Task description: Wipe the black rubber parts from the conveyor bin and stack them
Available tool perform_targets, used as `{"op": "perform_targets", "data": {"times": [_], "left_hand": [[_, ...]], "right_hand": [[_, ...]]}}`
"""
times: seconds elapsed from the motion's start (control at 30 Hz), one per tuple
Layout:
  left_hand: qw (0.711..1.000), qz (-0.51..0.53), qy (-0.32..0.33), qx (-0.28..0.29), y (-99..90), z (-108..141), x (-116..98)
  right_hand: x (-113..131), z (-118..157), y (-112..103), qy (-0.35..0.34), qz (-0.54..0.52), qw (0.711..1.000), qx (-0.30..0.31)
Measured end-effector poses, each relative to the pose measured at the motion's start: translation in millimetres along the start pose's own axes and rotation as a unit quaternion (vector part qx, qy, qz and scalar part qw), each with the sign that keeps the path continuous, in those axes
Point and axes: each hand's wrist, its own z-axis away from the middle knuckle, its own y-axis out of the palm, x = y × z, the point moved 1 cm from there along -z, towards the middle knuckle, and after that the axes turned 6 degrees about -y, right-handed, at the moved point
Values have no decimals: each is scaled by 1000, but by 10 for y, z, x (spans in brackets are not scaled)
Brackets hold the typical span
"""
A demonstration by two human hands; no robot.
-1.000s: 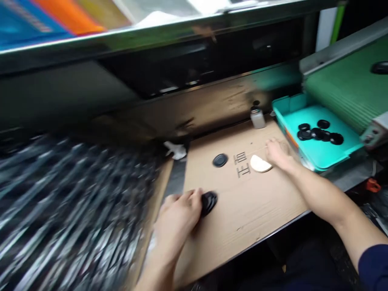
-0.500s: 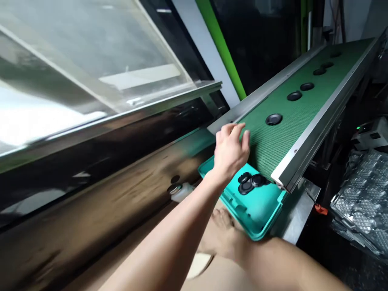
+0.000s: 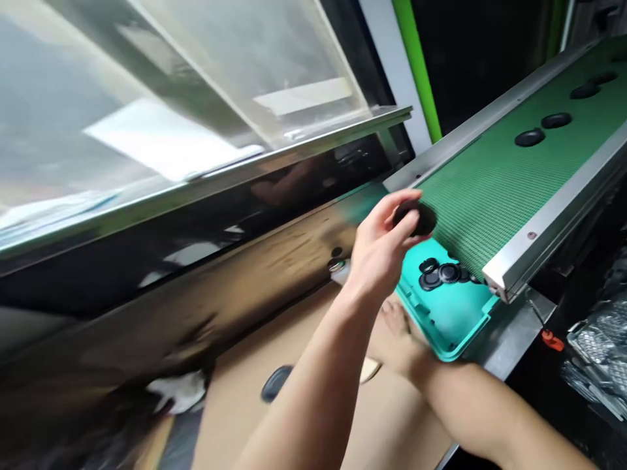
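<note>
My left hand (image 3: 385,245) is closed on a round black disc-shaped part (image 3: 425,220), held between thumb and fingers at the near end of the green conveyor belt (image 3: 482,189). Below it, a teal tray (image 3: 458,323) sits under the belt's end with several black discs (image 3: 448,273) inside. Against the tray's left side lies my right hand (image 3: 398,321), low over the cardboard, fingers apparently extended and partly blurred. A pale, curved-edged thing (image 3: 371,371) shows near that wrist; its kind is unclear. Another black disc (image 3: 277,383) rests on the cardboard, partly behind my left forearm.
More black discs (image 3: 557,121) lie farther up the belt, between metal side rails (image 3: 519,245). Brown cardboard (image 3: 240,391) covers the work surface. A machine with a clear window (image 3: 274,59) stands at left. Clear plastic-wrapped goods (image 3: 600,346) and an orange clip (image 3: 552,339) are at right.
My left hand has picked up the nearest black disc from the belt and lifted it. The view has swung left, bringing the disc on the cardboard into sight. My right hand stays by the tray.
</note>
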Motion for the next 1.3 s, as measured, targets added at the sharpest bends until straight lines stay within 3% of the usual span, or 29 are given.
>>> {"op": "perform_targets", "data": {"times": [0.1, 0.2, 0.27, 0.33, 0.4, 0.5, 0.63, 0.77, 0.9, 1.07, 1.23, 1.3], "left_hand": [[980, 63, -114, -149, -965, 802, 297], [926, 144, -185, -297, -1750, 1490, 680], [882, 228, -200, -361, -2063, 1806, 885], [848, 318, -206, -371, -2214, 1989, 1031], [830, 379, -210, -350, -2263, 2067, 1120], [819, 395, -214, -357, -2292, 2091, 1190], [836, 361, -218, -350, -2319, 2091, 1280], [848, 350, -220, -331, -2221, 2058, 1350], [842, 418, -224, -257, -2045, 1987, 1309], [825, 456, -250, -221, -1985, 1983, 1262], [818, 461, -265, -218, -2007, 1996, 1336], [817, 467, -267, -209, -2018, 1999, 1365]], "right_hand": [[18, -85, 89, 38, 58, 997, 20], [-5, -105, 102, 50, 130, 989, 40], [-1, -92, 76, 57, 156, 985, 40], [53, -63, 30, 51, 176, 982, 32], [165, -19, -22, 18, 190, 981, 32], [386, 60, -66, -65, 205, 972, 92], [583, 107, -42, -108, 256, 949, 152], [627, 54, 45, -88, 241, 962, 90], [707, 78, 214, -95, 151, 984, 25], [854, 198, 403, -129, 112, 985, 17], [840, 125, 380, -96, 148, 984, 13], [834, 112, 376, -123, 153, 980, 28]]}}
